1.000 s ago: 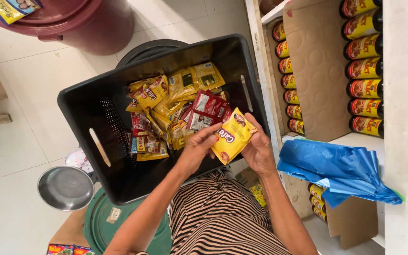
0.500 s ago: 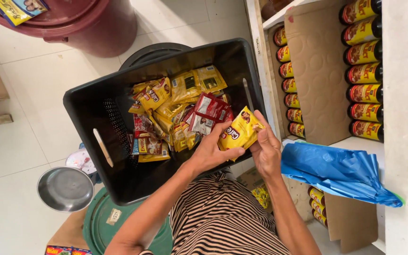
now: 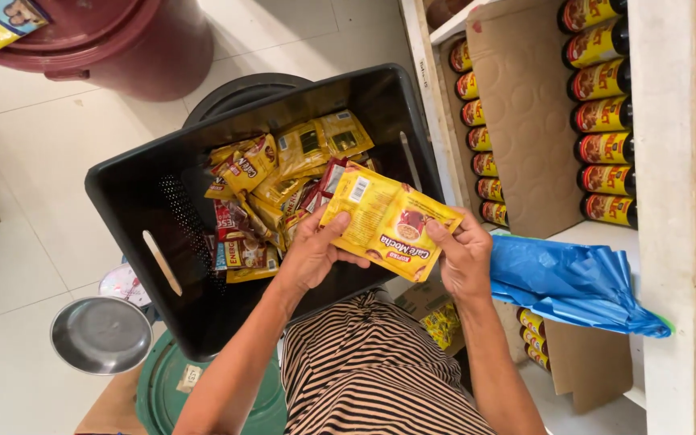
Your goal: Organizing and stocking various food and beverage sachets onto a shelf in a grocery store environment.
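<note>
Both hands held a yellow drink-mix sachet strip at frame centre, over the black plastic crate. L hand pinched its lower-left edge; R hand gripped the right end. More sachets lay in the crate; blue plastic bag on shelf at right.

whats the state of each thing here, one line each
flat yellow foil sachet: held up flat, pinched at both ends
left hand: gripping sachet's left edge
right hand: gripping sachet's right edge
black plastic crate: open, partly filled with sachets
blue plastic bag: crumpled on shelf
round steel bowl: upright, empty
</note>
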